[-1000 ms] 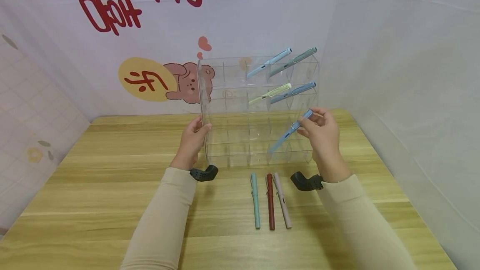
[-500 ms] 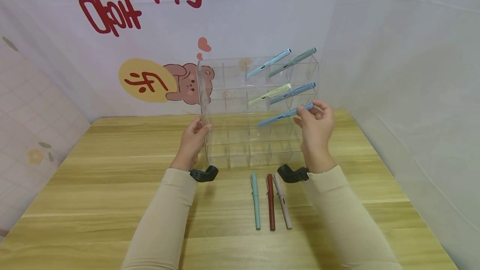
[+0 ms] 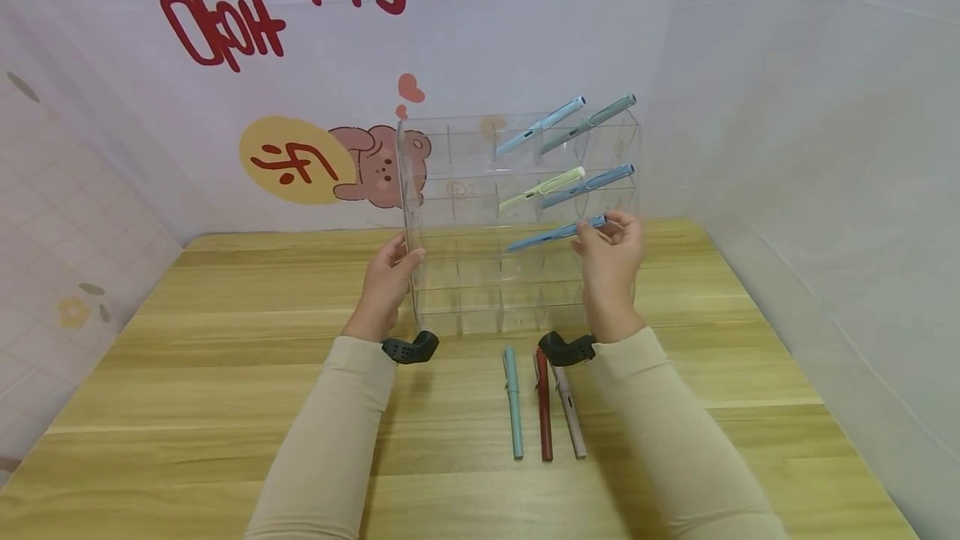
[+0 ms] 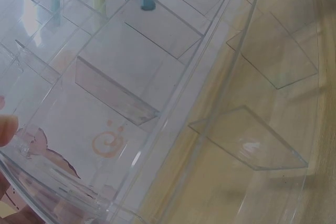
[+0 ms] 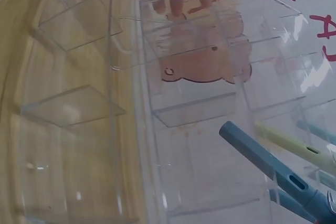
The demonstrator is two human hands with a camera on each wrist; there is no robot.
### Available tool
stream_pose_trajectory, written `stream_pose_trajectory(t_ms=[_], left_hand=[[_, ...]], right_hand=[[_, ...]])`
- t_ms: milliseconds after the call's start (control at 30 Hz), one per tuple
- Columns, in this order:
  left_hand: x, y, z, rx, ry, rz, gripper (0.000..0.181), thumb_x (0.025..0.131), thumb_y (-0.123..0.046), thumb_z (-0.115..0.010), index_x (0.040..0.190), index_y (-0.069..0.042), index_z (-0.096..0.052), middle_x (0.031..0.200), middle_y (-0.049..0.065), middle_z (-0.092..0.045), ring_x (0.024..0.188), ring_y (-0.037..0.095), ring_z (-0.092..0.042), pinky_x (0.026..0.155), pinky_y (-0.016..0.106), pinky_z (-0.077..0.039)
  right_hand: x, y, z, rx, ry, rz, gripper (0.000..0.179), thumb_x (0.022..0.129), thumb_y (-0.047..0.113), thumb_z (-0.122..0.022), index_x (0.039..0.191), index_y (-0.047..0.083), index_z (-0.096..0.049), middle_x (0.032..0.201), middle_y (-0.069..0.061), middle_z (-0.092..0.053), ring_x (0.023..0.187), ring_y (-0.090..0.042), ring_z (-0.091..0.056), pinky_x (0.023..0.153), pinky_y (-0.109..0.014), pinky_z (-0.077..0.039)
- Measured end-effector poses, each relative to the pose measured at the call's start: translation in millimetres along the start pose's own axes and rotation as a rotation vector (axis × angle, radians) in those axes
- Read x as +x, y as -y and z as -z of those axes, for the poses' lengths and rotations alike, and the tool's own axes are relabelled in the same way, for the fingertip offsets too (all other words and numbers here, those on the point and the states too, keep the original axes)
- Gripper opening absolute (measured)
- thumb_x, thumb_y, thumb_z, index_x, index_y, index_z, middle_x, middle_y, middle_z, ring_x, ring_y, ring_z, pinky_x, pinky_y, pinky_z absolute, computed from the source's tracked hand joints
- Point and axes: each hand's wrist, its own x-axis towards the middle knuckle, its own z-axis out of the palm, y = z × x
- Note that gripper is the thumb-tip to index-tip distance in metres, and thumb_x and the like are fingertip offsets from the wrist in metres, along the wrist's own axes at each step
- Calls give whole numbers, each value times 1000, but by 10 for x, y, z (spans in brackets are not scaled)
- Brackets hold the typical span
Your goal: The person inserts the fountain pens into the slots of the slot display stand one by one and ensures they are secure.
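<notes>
"Rack [image 3: 480, 287] first: what steadies it?"

"The left hand [image 3: 381, 286] grips its left edge; slacken that, and the rack could slide."

"And the blue pen [image 3: 543, 238]?"

"Slanting at the third tier down, pinched near its right end by the right hand [image 3: 611, 269]."

"What might snag?"

"Its lower tip, on a clear divider [image 5: 194, 109], if poorly lined up; raised knuckles could nudge the upper blue pen [image 3: 592, 184]."

"Room?"

"More leftward; the rack's right edge is close by the hand."

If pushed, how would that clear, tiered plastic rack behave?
The clear, tiered plastic rack would probably stay stiff: its panels look flat and straight. Thin, see-through walls suggest it's fairly light. A push might jostle the slim, slanting coloured pens.
</notes>
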Motion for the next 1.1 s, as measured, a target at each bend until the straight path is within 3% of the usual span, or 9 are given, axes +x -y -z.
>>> stream_pose_trajectory(t_ms=[433,1100], left_hand=[[19,12,7,-4,9,-6,61,99,-31,-55,153,-19,-29,150,11,-34,136,29,-35,109,50,-31],[7,1,-1,-12,3,-4,60,99,-28,-54,153,-18,-29,149,11,-35,134,29,-37,109,50,-32]], right_hand=[[-29,-167,-80,-75,3,17,30,88,-5,-63,101,13,-44,97,-4,-48,80,-14,-59,68,-23,-54],[-78,-294,-82,-133,81,86,29,89,-4,-61,112,-2,-43,100,-5,-45,86,-15,-59,70,-21,-51]])
